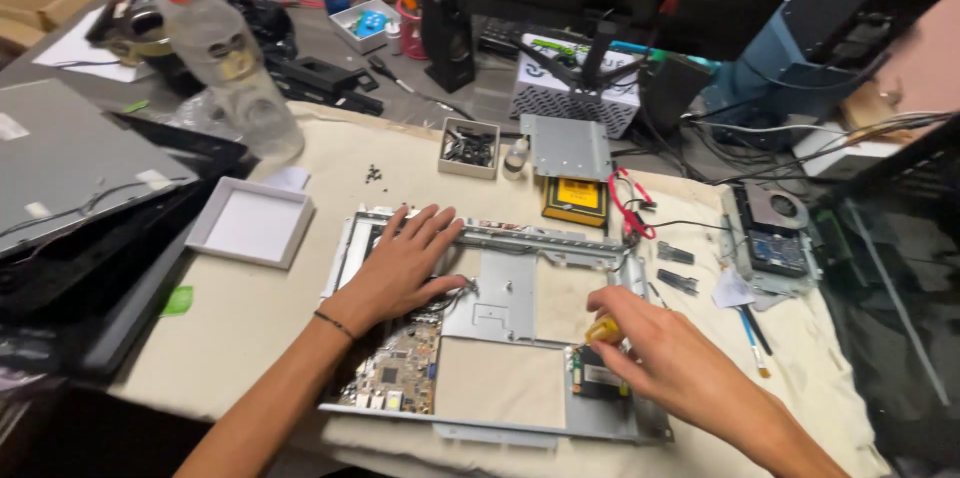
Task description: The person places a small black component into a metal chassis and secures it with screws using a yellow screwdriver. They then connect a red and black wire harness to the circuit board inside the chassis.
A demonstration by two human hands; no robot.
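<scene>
Left hand (405,263) lies flat, palm down, fingers spread, grasping nothing, pressing on the upper left part of a metal chassis frame (545,238) that sits on a beige cloth (250,313) in the middle of the bench. Dark band on that wrist. Right hand (660,353) is closed around a yellow-handled screwdriver (604,330), only the handle end shows, tip hidden by the fingers; it points down at the lower right of the frame, just above a small dark module (598,378). Green circuit board (395,373) sits in the frame's lower left, partly under the left forearm. Grey metal plate (500,298) lies in the frame's centre between the two hands. Above the frame: small box of dark screws (468,148), another grey bracket (566,146), a yellow-and-black flat part (576,200) with red wires (630,208) beside it. Empty white tray (250,223) left of the frame, a few loose screws (374,175) near it. Clear bottle with orange cap (225,53) stands at upper left. Fan assembly (775,233) and two pens (755,333) lie to the right, well apart from the hands. Laptop lid (70,163) at far left.
</scene>
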